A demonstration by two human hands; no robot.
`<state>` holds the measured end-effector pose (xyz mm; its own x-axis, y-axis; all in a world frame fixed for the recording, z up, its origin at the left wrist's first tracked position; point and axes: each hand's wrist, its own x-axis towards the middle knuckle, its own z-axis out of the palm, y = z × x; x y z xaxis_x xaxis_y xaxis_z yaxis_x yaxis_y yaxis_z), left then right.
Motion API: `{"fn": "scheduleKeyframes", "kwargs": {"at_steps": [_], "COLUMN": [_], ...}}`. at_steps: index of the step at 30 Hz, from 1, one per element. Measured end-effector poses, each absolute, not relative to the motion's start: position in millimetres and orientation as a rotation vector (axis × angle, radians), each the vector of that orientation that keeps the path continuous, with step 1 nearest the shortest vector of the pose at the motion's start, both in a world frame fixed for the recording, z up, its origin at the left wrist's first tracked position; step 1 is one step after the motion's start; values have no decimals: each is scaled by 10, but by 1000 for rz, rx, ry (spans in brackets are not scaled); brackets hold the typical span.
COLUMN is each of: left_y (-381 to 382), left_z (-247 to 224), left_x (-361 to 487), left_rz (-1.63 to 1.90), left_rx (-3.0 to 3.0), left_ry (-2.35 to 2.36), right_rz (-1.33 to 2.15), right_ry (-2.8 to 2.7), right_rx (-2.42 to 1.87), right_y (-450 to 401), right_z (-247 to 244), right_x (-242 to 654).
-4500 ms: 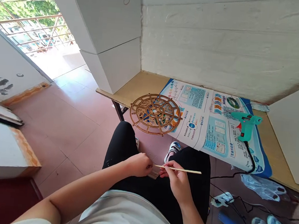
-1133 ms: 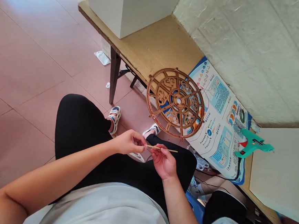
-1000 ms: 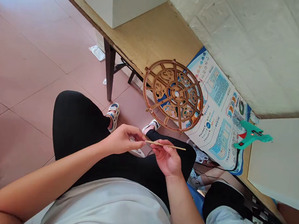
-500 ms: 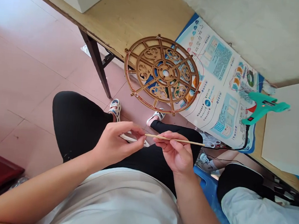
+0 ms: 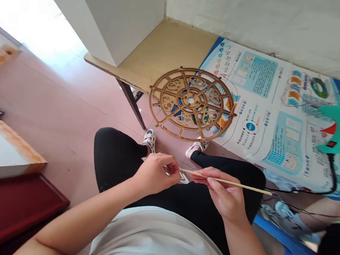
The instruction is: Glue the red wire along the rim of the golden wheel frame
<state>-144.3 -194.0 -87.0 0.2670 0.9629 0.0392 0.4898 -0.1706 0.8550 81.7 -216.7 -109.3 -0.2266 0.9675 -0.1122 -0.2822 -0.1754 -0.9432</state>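
A thin wooden stick [image 5: 250, 187] lies nearly level across my lap, its right end sticking out past my fingers. My right hand [image 5: 224, 190] is closed around its middle, pinching it between thumb and fingers. At the stick's left tip, the curled fingers and thumb of my left hand [image 5: 160, 174] are closed, with the tip at the fingertips. Just beyond my hands, a round brown openwork wheel [image 5: 187, 87] with spokes and scroll patterns overhangs the table's near edge. Thin pinkish wire runs along its rim.
A printed sheet [image 5: 249, 98] covers part of the table [image 5: 176, 45]. On it are a green glue gun [image 5: 339, 129] with a black cord and a green coil [image 5: 319, 88]. A white box [image 5: 122, 17] stands at the left. Another person's leg [image 5: 307, 215] and a blue stool [image 5: 293, 243] are at right.
My view has turned left, so the glue gun now sits at the right edge. The stick points slightly more downward to the right, with more of its right end showing. Both hands stay on it.
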Motion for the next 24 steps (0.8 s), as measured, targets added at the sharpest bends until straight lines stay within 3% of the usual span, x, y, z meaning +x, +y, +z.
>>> {"fn": "scheduleKeyframes", "kwargs": {"at_steps": [13,24], "left_y": [-1952,-2020], "left_z": [-843,-899], "left_x": [-1400,-1374], "left_rz": [605,458], "left_rx": [1938,1918], "left_ry": [1232,863], "right_rz": [1746,2179], "right_ry": [-877,-675], "right_rx": [-915,-1016], "right_y": [-2070,-1982], "right_z": [-1120,-1208], "right_x": [810,901]}}
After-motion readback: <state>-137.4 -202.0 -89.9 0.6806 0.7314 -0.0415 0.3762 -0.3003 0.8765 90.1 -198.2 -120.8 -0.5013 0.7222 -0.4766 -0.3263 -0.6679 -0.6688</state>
